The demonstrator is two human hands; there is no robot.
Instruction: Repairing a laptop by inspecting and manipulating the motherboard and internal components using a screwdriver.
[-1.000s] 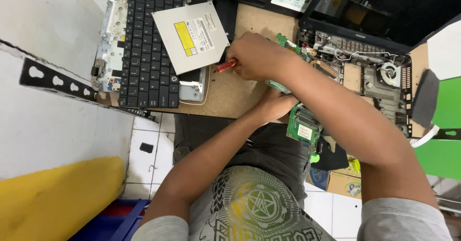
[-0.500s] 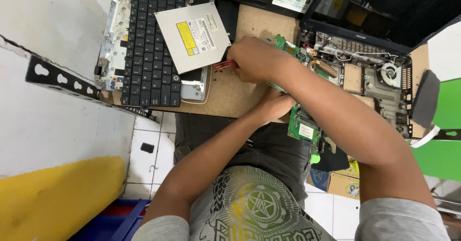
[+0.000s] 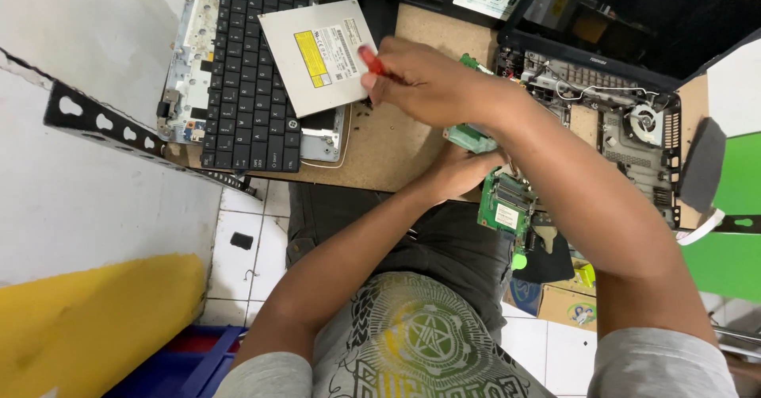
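Underneath, a brown worktable (image 3: 396, 148) stands over white floor tiles (image 3: 258, 239).

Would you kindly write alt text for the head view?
Seen from above, a person's right hand holds a red-handled screwdriver over a wooden table, while the left hand steadies a green circuit board.

A black laptop keyboard (image 3: 254, 73) lies on the brown fibreboard tabletop (image 3: 396, 148), a silver optical drive with a yellow-and-white label (image 3: 317, 53) resting partly over it. An opened black laptop chassis with a round cooling fan (image 3: 626, 128) sits at the far side. A black perforated metal bracket (image 3: 103, 124) juts from the white wall (image 3: 71, 208).
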